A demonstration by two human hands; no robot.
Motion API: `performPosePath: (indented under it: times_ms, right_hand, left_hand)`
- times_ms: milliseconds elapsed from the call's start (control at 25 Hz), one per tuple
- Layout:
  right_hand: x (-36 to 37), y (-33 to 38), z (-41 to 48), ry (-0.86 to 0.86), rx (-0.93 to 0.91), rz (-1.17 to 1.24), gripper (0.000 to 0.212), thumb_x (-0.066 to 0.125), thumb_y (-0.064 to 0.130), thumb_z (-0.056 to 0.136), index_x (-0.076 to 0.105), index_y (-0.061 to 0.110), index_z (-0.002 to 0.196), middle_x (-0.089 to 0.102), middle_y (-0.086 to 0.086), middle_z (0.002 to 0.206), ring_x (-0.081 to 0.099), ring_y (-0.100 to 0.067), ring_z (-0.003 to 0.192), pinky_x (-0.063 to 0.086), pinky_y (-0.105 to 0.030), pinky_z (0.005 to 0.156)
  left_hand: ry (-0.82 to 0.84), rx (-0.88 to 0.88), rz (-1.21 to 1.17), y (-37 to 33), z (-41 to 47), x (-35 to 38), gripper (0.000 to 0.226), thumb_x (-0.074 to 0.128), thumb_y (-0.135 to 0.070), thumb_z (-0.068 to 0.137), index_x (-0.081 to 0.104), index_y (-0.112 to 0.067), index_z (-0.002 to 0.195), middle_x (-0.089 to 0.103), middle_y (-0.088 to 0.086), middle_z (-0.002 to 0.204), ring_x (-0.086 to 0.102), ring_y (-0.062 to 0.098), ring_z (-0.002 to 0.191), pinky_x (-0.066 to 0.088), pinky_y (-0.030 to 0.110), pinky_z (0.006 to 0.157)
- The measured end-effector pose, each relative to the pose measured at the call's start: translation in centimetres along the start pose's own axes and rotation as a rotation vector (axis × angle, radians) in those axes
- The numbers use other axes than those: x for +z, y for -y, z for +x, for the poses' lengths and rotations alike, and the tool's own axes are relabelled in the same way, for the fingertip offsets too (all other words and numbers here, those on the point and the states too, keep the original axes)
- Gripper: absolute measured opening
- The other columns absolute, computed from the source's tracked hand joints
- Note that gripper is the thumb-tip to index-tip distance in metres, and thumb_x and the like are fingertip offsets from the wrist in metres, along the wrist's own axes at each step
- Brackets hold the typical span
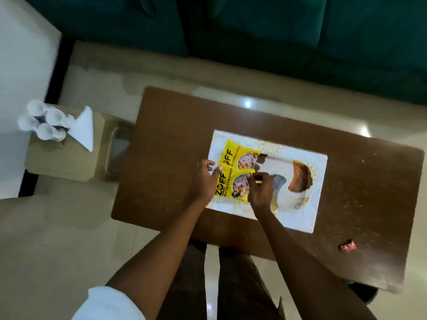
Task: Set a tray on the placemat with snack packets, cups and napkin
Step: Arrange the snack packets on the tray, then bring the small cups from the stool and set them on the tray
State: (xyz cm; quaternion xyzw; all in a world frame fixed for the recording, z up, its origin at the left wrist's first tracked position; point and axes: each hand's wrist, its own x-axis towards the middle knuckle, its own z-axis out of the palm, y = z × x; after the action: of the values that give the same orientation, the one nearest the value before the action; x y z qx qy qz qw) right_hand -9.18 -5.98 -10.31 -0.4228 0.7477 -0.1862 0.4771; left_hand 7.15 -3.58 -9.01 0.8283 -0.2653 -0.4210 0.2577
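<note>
Two yellow snack packets lie side by side on a white, gold-patterned rectangle [307,204] on the brown table; I cannot tell whether it is the tray or the placemat. The far packet [240,155] lies free. My left hand [205,181] holds the left end of the near packet [231,188], thumb on top. My right hand [261,188] pinches its right end. Several white cups [44,122] stand upside down on a small side table at the far left, next to a white napkin [83,128] folded into a triangle.
The brown table [161,135] is long and dusty. A small red wrapper [347,245] lies near its front right edge. The beige side table [62,162] stands left of it. A teal sofa [277,31] runs along the far side. My legs are below the table's near edge.
</note>
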Motion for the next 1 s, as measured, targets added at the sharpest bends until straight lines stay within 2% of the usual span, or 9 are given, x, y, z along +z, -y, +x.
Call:
performPosePath:
  times_ms: [120, 200, 280, 400, 520, 680, 720, 840, 1000]
  right_hand:
    - [1.1, 5.6, -1.5, 0.042, -0.056, 0.131, 0.026, 0.069, 0.025, 0.1, 0.065, 0.001, 0.111, 0.07, -0.019, 0.111, 0.067, -0.01, 0.094, 0.057, -0.037, 0.092]
    - [2.3, 9.3, -1.8, 0.089, -0.09, 0.154, 0.028, 0.07, 0.029, 0.1, 0.065, 0.004, 0.111, 0.07, -0.017, 0.112, 0.069, -0.024, 0.103, 0.056, -0.053, 0.097]
    - [3.4, 12.4, -2.2, 0.123, -0.145, 0.099, 0.03, 0.068, 0.036, 0.1, 0.065, 0.008, 0.111, 0.069, -0.015, 0.115, 0.067, -0.035, 0.11, 0.053, -0.061, 0.098]
    - [4.1, 17.9, -4.7, 0.162, -0.25, 0.099, 0.031, 0.065, 0.037, 0.102, 0.064, 0.007, 0.111, 0.069, -0.014, 0.111, 0.067, -0.032, 0.104, 0.053, -0.061, 0.097]
    - [5.3, 23.4, -8.5, 0.211, -0.353, 0.125, 0.028, 0.063, 0.033, 0.104, 0.062, 0.005, 0.111, 0.067, -0.019, 0.107, 0.066, -0.038, 0.099, 0.054, -0.065, 0.091]
    - [9.0, 30.6, -14.4, 0.279, -0.431, 0.125, 0.026, 0.062, 0.04, 0.102, 0.063, 0.017, 0.113, 0.069, -0.013, 0.112, 0.067, -0.033, 0.106, 0.055, -0.064, 0.094]
    - [10.3, 33.0, -16.2, 0.293, -0.463, 0.128, 0.028, 0.062, 0.044, 0.101, 0.063, 0.019, 0.115, 0.068, -0.013, 0.115, 0.066, -0.034, 0.109, 0.055, -0.063, 0.096]
    - [14.9, 41.7, -21.6, 0.321, -0.584, 0.175, 0.036, 0.063, 0.044, 0.101, 0.063, 0.018, 0.127, 0.067, -0.011, 0.124, 0.064, -0.032, 0.118, 0.053, -0.059, 0.104]
    - [21.1, 50.2, -28.8, 0.356, -0.68, 0.18, 0.053, 0.064, 0.039, 0.102, 0.053, 0.014, 0.147, 0.063, -0.009, 0.133, 0.062, -0.028, 0.125, 0.05, -0.058, 0.109]
  left_hand:
    - [0.045, -0.008, -0.144, -3.1, -1.8, -3.0, 0.029, 0.07, -0.021, 0.097, 0.064, -0.001, 0.117, 0.066, 0.017, 0.107, 0.065, 0.028, 0.093, 0.053, 0.049, 0.093]
    - [0.034, -0.01, -0.242, -4.7, -2.0, -6.3, 0.027, 0.067, -0.018, 0.099, 0.065, 0.004, 0.114, 0.07, 0.023, 0.106, 0.062, 0.025, 0.09, 0.052, 0.051, 0.095]
    - [0.016, -0.002, -0.264, -5.3, -2.3, -10.0, 0.028, 0.064, -0.02, 0.102, 0.065, 0.006, 0.112, 0.07, 0.027, 0.109, 0.062, 0.025, 0.09, 0.053, 0.045, 0.093]
    - [-0.019, -0.001, -0.276, -6.4, -3.4, -15.6, 0.032, 0.059, -0.028, 0.105, 0.065, 0.002, 0.114, 0.068, 0.018, 0.1, 0.059, 0.022, 0.089, 0.048, 0.036, 0.082]
    - [-0.072, 0.003, -0.337, -7.6, -5.5, -22.2, 0.034, 0.055, -0.035, 0.105, 0.064, -0.005, 0.118, 0.071, 0.013, 0.112, 0.067, 0.028, 0.104, 0.052, 0.037, 0.089]
    - [-0.159, 0.082, -0.366, -7.8, -6.5, -31.8, 0.036, 0.053, -0.044, 0.104, 0.058, -0.017, 0.127, 0.067, -0.002, 0.116, 0.064, 0.011, 0.1, 0.051, 0.016, 0.078]
    - [-0.191, 0.1, -0.379, -7.8, -6.6, -35.2, 0.035, 0.055, -0.043, 0.104, 0.058, -0.016, 0.126, 0.067, -0.003, 0.115, 0.064, 0.01, 0.099, 0.051, 0.015, 0.079]
    - [-0.317, 0.179, -0.476, -7.9, -5.8, -46.3, 0.033, 0.064, -0.031, 0.101, 0.061, -0.004, 0.12, 0.069, 0.013, 0.116, 0.065, 0.028, 0.109, 0.052, 0.035, 0.095]
    - [-0.471, 0.2, -0.491, -6.5, -5.9, -59.0, 0.034, 0.064, -0.029, 0.101, 0.06, -0.003, 0.123, 0.068, 0.015, 0.121, 0.064, 0.03, 0.114, 0.05, 0.038, 0.1]
